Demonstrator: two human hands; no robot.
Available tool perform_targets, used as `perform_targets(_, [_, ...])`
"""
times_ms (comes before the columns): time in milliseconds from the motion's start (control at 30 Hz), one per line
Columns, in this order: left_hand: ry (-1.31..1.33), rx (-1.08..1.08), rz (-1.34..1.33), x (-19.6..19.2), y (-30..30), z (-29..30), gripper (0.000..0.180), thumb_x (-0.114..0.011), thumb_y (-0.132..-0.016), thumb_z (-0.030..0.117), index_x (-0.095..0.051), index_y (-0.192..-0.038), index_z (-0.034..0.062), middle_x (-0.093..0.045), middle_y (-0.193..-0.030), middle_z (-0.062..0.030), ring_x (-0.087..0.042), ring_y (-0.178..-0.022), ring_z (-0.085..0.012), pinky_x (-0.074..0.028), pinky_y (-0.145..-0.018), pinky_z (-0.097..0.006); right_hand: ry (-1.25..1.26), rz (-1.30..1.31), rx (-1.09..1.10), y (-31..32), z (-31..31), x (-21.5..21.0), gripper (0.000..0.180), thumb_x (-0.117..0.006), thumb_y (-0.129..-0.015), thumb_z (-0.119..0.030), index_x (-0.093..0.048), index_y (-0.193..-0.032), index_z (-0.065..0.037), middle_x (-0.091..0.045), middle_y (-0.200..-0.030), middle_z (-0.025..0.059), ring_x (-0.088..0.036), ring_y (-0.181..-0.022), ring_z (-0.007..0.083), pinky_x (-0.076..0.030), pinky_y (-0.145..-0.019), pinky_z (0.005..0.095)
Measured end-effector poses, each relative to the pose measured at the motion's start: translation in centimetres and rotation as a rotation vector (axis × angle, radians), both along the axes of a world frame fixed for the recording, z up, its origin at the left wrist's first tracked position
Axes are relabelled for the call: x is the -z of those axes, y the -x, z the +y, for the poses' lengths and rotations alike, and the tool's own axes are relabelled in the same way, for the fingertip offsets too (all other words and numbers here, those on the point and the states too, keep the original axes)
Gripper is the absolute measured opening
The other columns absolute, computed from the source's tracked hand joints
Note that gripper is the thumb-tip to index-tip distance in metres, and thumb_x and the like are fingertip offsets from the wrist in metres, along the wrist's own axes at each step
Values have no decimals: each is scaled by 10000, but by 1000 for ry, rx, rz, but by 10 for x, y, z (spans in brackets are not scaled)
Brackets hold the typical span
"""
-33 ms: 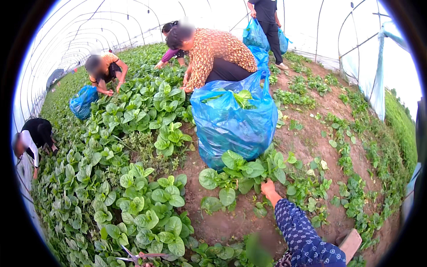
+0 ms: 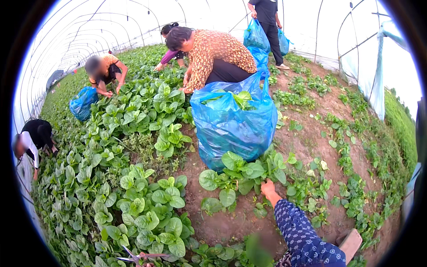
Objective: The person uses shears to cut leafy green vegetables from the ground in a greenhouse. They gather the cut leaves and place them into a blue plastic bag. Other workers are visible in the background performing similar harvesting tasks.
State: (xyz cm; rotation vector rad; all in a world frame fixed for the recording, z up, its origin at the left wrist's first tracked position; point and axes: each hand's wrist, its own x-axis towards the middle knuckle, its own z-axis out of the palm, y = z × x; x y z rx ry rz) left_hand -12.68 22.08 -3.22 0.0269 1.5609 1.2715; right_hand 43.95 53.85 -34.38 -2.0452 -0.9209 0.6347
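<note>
Soil and broad green leaves fill most of what I see from the head camera. My right hand (image 2: 268, 187), on a forearm in a dark blue sleeve with white dots, reaches forward into a clump of leafy green plants with round glossy leaves (image 2: 238, 173); its fingers close around the base of a stem there, holding the plant low against the brown earth. Just behind that clump, touching its leaves, stands a large blue plastic sack (image 2: 233, 122) stuffed with cut greens. My left hand (image 2: 143, 262) barely shows at the bottom edge (only a sliver of it), gripping a pair of metal scissors with reddish handles (image 2: 135, 256), blades apart, over the dense bed of leafy plants on the left. Beyond the sack a person in an orange patterned blouse (image 2: 213, 53) bends over the bed. Another crouches by a smaller blue bag (image 2: 83, 103) farther left. White plastic sheeting on arched hoops (image 2: 89, 26) covers everything.
</note>
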Motion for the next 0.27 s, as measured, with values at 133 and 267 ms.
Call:
perform_targets(133, [-59, -16, 38, 12, 0, 7, 246, -613, -950, 171, -504, -1172, 174, -561, -739, -20, -460, -534, -125, -371, -449, -280, 154, -447, -233, 2, -15, -36, 403, -633, -853, -329, -642, -1074, 8, -665, -1052, 261, -626, -998, 435, -508, -879, 473])
perform_targets(267, [-106, -52, 89, 0, -16, 10, 86, -641, -934, 187, -580, -914, 130, -564, -702, -3, -496, -559, -130, -373, -486, -277, 308, -455, -210, 7, -11, -61, 322, -640, -825, -299, -680, -943, -2, -677, -1004, 247, -633, -982, 428, -510, -871, 474])
